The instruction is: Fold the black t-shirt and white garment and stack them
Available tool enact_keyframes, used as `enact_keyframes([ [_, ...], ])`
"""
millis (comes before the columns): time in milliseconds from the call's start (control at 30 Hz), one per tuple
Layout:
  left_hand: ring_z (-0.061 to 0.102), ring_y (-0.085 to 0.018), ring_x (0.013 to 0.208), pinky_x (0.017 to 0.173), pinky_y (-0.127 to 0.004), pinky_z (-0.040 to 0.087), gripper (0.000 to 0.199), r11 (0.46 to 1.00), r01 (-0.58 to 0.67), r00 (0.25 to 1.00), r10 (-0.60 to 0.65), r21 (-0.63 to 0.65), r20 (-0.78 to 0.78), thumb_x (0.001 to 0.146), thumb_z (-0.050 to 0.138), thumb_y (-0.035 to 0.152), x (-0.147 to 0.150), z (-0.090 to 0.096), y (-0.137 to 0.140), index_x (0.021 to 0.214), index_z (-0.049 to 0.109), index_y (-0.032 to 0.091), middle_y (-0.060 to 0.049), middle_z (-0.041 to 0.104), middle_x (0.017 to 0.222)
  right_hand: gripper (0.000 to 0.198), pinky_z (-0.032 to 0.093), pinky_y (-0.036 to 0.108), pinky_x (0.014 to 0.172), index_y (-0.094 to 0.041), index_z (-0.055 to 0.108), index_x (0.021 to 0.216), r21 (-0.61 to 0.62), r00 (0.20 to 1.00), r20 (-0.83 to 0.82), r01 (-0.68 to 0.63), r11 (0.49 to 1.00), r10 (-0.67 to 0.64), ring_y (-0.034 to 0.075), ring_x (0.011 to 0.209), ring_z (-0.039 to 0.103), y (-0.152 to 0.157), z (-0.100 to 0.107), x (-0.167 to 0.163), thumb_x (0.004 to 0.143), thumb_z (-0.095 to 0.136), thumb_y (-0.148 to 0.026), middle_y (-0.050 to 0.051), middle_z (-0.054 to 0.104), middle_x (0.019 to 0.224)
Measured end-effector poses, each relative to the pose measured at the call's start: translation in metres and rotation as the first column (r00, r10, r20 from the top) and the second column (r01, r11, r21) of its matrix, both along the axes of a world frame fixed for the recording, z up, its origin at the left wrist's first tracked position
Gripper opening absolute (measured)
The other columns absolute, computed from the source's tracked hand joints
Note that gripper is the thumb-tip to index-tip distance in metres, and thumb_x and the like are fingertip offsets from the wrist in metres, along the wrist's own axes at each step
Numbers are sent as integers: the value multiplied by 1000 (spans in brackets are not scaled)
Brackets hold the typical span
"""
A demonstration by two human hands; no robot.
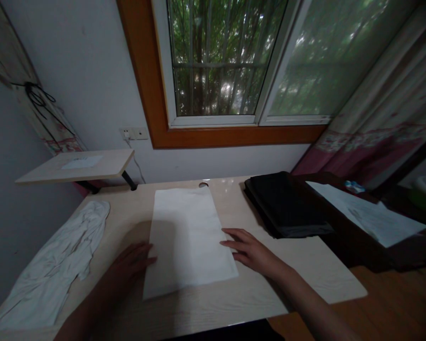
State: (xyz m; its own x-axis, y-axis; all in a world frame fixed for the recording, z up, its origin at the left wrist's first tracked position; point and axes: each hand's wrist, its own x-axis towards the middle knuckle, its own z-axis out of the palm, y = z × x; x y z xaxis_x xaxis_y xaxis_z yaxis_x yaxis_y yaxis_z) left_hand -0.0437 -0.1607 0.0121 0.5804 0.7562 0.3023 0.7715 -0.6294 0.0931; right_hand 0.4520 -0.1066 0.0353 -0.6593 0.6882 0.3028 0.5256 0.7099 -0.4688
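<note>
A flat white rectangular sheet (190, 237), either cloth or paper, lies on the pale wooden desk (213, 308). At its left edge rests my left hand (133, 259), in shadow, with the fingers stretched out and their tips touching the edge. My right hand (250, 251) lies at the opposite edge, fingers spread and fingertips on the sheet's side. Neither hand grips anything. Left of the sheet is a crumpled white garment (64, 260). To the right sits a stack of folded black fabric (284, 201).
A small raised shelf (110, 163) with a paper on it stands at the desk's back left. Beyond the desk's right side, white papers (365, 213) lie on a dark surface. A window (227, 61) and a wall socket (133, 133) are behind the desk; a curtain (376, 104) hangs at right.
</note>
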Motion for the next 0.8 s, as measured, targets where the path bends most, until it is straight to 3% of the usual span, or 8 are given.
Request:
enact_keyframes([
  [200,54,-22,138,117,-45,46,45,997,69,997,-69,-28,21,100,52,23,-4,-4,1,138,62,44,1,61,148,33,47,48,110,-35,72,127,-12,997,-34,-65,998,64,28,138,50,-2,-1,-6,95,71,-33,8,51,155],
  [333,55,-21,137,113,-41,50,44,997,64,997,-63,-35,33,99,54,21,-7,-7,-1,135,65,44,2,64,144,19,52,44,102,-31,78,112,-16,986,-138,-101,995,98,25,126,58,-1,-8,-10,97,67,-29,8,61,143],
  [467,59,-20,132,110,-39,51,42,993,85,995,-80,-84,60,98,54,19,-7,-4,-5,130,68,44,2,68,139,18,52,44,100,-29,79,109,-32,980,-164,-124,992,117,24,119,61,2,-11,-10,99,64,-27,8,65,137],
  [633,62,-17,124,105,-36,53,37,978,98,989,-75,-183,129,96,53,13,-1,8,-10,117,73,36,0,71,133,18,48,49,107,-29,78,108,-56,982,-148,-130,990,121,25,122,61,1,-5,-7,98,64,-24,8,66,135],
  [800,65,-19,118,104,-38,53,30,973,111,984,-79,-202,159,92,54,9,16,32,-16,103,74,29,-3,75,121,18,50,46,102,-25,76,103,-104,981,-177,-101,989,81,24,122,61,-7,13,-8,94,62,-17,10,65,134],
])
